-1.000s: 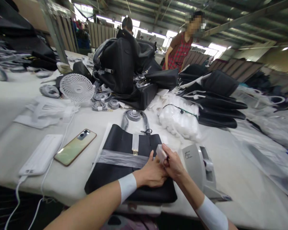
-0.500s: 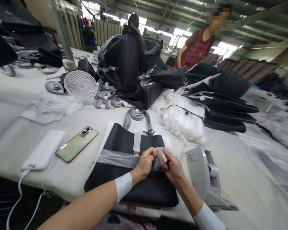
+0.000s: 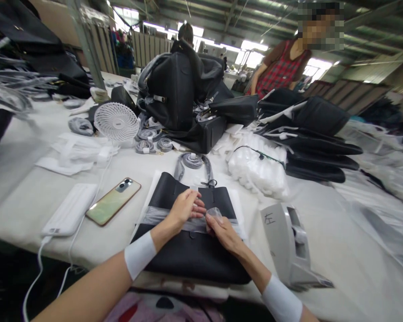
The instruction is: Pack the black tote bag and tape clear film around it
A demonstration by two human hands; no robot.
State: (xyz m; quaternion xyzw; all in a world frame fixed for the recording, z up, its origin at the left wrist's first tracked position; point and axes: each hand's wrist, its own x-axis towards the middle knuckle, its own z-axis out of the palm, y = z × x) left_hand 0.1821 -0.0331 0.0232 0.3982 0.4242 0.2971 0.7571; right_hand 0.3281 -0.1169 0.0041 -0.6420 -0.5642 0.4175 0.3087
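A black handbag [image 3: 195, 261] lies flat in front of me, a band of clear film [image 3: 156, 217] wrapped across its middle. Its wrapped handles [image 3: 208, 167] reach away from me. My left hand [image 3: 183, 209] is over the bag's upper middle and hides the clasp area. Its fingers are stretched out and slightly apart, with nothing visible in them. Between the thumb and fingers of my right hand [image 3: 225, 233] is a crumpled piece of clear plastic film [image 3: 215, 213], just right of my left fingertips. White paper [image 3: 240, 214] shows under the bag.
Right of the bag stands a grey tape dispenser [image 3: 278, 243]. A phone [image 3: 114, 201], a white power bank [image 3: 69, 210] and a small white fan [image 3: 117, 121] are on the left. Black bags [image 3: 177, 89] are heaped behind, beside bundled white foam [image 3: 257, 172]. A co-worker [image 3: 282, 67] stands beyond.
My left hand has moved left and up from the film on the bag's right side, and its fingers have opened. My right hand has shifted left, still holding the clear film.
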